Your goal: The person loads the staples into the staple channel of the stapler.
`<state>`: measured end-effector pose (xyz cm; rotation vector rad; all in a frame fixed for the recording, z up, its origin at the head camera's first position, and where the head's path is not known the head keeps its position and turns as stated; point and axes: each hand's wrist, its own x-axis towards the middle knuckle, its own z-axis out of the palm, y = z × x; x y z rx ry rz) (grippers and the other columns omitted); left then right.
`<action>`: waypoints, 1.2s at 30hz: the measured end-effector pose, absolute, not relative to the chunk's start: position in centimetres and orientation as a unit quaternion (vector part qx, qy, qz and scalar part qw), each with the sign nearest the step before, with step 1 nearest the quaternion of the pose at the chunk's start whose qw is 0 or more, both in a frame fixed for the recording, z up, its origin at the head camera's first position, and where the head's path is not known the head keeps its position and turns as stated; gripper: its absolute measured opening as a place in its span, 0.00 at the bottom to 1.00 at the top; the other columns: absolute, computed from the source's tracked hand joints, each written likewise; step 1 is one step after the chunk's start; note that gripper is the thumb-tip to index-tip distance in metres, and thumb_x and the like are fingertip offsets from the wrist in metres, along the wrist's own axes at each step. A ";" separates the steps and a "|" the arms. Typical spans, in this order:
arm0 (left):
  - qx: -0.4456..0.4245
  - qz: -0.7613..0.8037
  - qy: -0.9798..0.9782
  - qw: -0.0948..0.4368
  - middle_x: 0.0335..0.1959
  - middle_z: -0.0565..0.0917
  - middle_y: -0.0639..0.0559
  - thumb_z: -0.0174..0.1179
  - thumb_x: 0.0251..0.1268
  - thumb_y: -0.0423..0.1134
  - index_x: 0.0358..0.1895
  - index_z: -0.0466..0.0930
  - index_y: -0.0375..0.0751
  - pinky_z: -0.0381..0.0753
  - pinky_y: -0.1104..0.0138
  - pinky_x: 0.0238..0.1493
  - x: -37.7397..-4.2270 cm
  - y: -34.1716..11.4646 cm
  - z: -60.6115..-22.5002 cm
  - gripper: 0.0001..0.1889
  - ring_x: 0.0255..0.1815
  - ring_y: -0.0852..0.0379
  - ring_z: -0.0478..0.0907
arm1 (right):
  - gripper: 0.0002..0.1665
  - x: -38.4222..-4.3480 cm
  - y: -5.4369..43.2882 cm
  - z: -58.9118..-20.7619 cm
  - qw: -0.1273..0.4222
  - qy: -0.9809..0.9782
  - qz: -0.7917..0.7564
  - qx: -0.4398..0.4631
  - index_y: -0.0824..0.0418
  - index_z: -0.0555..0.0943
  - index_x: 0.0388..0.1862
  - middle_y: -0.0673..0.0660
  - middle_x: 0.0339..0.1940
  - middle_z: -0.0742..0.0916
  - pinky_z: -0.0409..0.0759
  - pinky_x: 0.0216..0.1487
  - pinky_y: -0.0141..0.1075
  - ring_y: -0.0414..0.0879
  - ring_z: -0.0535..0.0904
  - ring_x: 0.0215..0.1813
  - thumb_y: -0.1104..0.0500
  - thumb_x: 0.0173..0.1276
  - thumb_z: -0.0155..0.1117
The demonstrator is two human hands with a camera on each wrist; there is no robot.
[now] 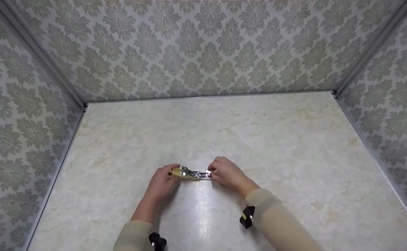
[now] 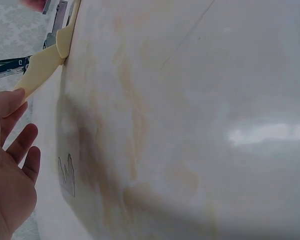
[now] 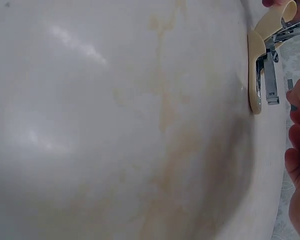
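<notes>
A cream stapler [image 1: 189, 177] with bright metal inner parts lies spread open on the table. My left hand [image 1: 163, 181] pinches the end of its raised cream cover [image 2: 39, 70] between thumb and finger; the other fingers are loosely bent. Beyond the metal magazine [image 3: 271, 80], my right hand [image 1: 227, 173] pinches a small grey strip [image 3: 291, 94] that looks like a row of staples. In the right wrist view the strip stands slightly apart from the magazine's end. The right fingertips are partly hidden in the head view.
The pale marbled table [image 1: 224, 125] has a glossy reflection in front of the stapler. Patterned panels [image 1: 189, 48] enclose it at the back and both sides. A black wrist camera [image 1: 247, 217] sits on the right sleeve, another wrist camera [image 1: 157, 241] on the left.
</notes>
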<state>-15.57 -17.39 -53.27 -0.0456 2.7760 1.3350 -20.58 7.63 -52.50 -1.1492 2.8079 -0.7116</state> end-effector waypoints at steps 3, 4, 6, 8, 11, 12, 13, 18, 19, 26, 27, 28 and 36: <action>-0.009 0.433 0.901 0.027 0.47 0.78 0.47 0.57 0.59 0.33 0.55 0.79 0.44 0.71 0.55 0.51 -15.6 -17.4 -53.4 0.18 0.47 0.50 0.72 | 0.09 -20.6 7.2 -52.5 0.009 0.900 -0.214 -0.379 0.60 0.83 0.38 0.52 0.34 0.78 0.73 0.45 0.37 0.46 0.73 0.40 0.62 0.59 0.60; -0.011 0.435 0.900 0.028 0.47 0.78 0.48 0.57 0.59 0.34 0.55 0.79 0.45 0.71 0.55 0.51 -15.5 -17.4 -53.4 0.18 0.47 0.50 0.72 | 0.09 -20.6 7.0 -52.5 0.007 0.900 -0.210 -0.382 0.60 0.83 0.38 0.52 0.34 0.78 0.73 0.45 0.37 0.46 0.73 0.40 0.62 0.59 0.59; -0.011 0.433 0.901 0.028 0.46 0.78 0.48 0.57 0.59 0.34 0.55 0.78 0.46 0.71 0.56 0.50 -15.5 -17.4 -53.3 0.19 0.46 0.51 0.72 | 0.09 -20.5 6.8 -52.5 0.006 0.899 -0.205 -0.387 0.61 0.82 0.38 0.52 0.34 0.78 0.73 0.45 0.36 0.46 0.73 0.40 0.62 0.59 0.59; -0.006 0.428 0.903 0.026 0.47 0.78 0.49 0.57 0.60 0.34 0.56 0.78 0.45 0.71 0.55 0.50 -15.4 -17.4 -53.3 0.19 0.47 0.51 0.72 | 0.08 -20.5 6.7 -52.7 -0.001 0.898 -0.200 -0.392 0.61 0.82 0.38 0.52 0.34 0.78 0.73 0.44 0.36 0.46 0.72 0.39 0.62 0.59 0.59; -0.001 0.423 0.906 0.024 0.48 0.79 0.49 0.57 0.61 0.34 0.56 0.78 0.45 0.71 0.55 0.50 -15.2 -17.3 -53.2 0.18 0.47 0.50 0.72 | 0.07 -20.5 6.5 -53.0 -0.014 0.897 -0.196 -0.395 0.60 0.82 0.37 0.52 0.34 0.78 0.73 0.43 0.37 0.47 0.72 0.39 0.62 0.59 0.61; -0.001 0.421 0.907 0.024 0.48 0.79 0.50 0.57 0.61 0.35 0.56 0.77 0.45 0.71 0.55 0.50 -15.2 -17.3 -53.2 0.18 0.47 0.50 0.72 | 0.07 -20.5 6.5 -53.1 -0.017 0.897 -0.194 -0.396 0.60 0.82 0.37 0.52 0.34 0.78 0.73 0.42 0.37 0.47 0.72 0.39 0.62 0.60 0.61; 0.004 0.419 0.908 0.022 0.48 0.79 0.49 0.57 0.61 0.34 0.56 0.77 0.44 0.72 0.55 0.50 -15.2 -17.3 -53.1 0.18 0.47 0.50 0.72 | 0.07 -20.5 6.4 -53.2 -0.020 0.897 -0.194 -0.396 0.60 0.82 0.37 0.52 0.34 0.78 0.72 0.42 0.37 0.47 0.72 0.38 0.62 0.59 0.61; -0.002 0.417 0.909 0.027 0.47 0.79 0.49 0.56 0.61 0.34 0.56 0.77 0.44 0.72 0.55 0.49 -15.2 -17.4 -53.1 0.19 0.47 0.51 0.72 | 0.06 -20.5 6.2 -53.4 -0.019 0.895 -0.207 -0.395 0.60 0.82 0.35 0.52 0.33 0.77 0.72 0.41 0.37 0.47 0.72 0.37 0.62 0.58 0.62; -0.002 0.417 0.908 0.028 0.47 0.78 0.49 0.56 0.61 0.34 0.56 0.77 0.44 0.72 0.55 0.49 -15.1 -17.4 -53.0 0.19 0.47 0.50 0.72 | 0.06 -20.5 6.1 -53.5 -0.018 0.894 -0.209 -0.395 0.60 0.82 0.35 0.52 0.32 0.77 0.72 0.42 0.37 0.47 0.72 0.37 0.63 0.58 0.62; 0.000 0.423 0.906 0.024 0.47 0.78 0.47 0.57 0.60 0.34 0.56 0.77 0.44 0.71 0.55 0.51 -15.1 -17.5 -53.0 0.19 0.47 0.50 0.72 | 0.06 -20.4 6.3 -53.5 -0.008 0.899 -0.206 -0.386 0.59 0.82 0.34 0.51 0.33 0.77 0.72 0.42 0.37 0.46 0.72 0.38 0.63 0.58 0.61; 0.001 0.423 0.906 0.023 0.47 0.78 0.48 0.57 0.60 0.34 0.56 0.77 0.44 0.71 0.55 0.50 -15.1 -17.5 -53.1 0.19 0.47 0.50 0.72 | 0.05 -20.4 6.3 -53.6 -0.008 0.899 -0.204 -0.387 0.59 0.82 0.34 0.51 0.33 0.77 0.72 0.42 0.37 0.46 0.71 0.38 0.63 0.58 0.61; 0.004 0.422 0.906 0.021 0.47 0.78 0.47 0.57 0.60 0.33 0.56 0.77 0.44 0.71 0.55 0.50 -15.1 -17.5 -53.1 0.19 0.47 0.50 0.72 | 0.05 -20.4 6.3 -53.6 -0.007 0.899 -0.203 -0.387 0.59 0.82 0.34 0.51 0.33 0.77 0.72 0.41 0.37 0.46 0.71 0.37 0.63 0.58 0.61; 0.006 0.423 0.906 0.016 0.48 0.79 0.48 0.58 0.60 0.34 0.56 0.78 0.44 0.71 0.55 0.50 -15.3 -17.5 -53.2 0.19 0.47 0.50 0.72 | 0.05 -20.5 6.4 -53.6 -0.008 0.896 -0.200 -0.397 0.59 0.82 0.34 0.51 0.32 0.77 0.72 0.41 0.36 0.45 0.71 0.37 0.62 0.59 0.62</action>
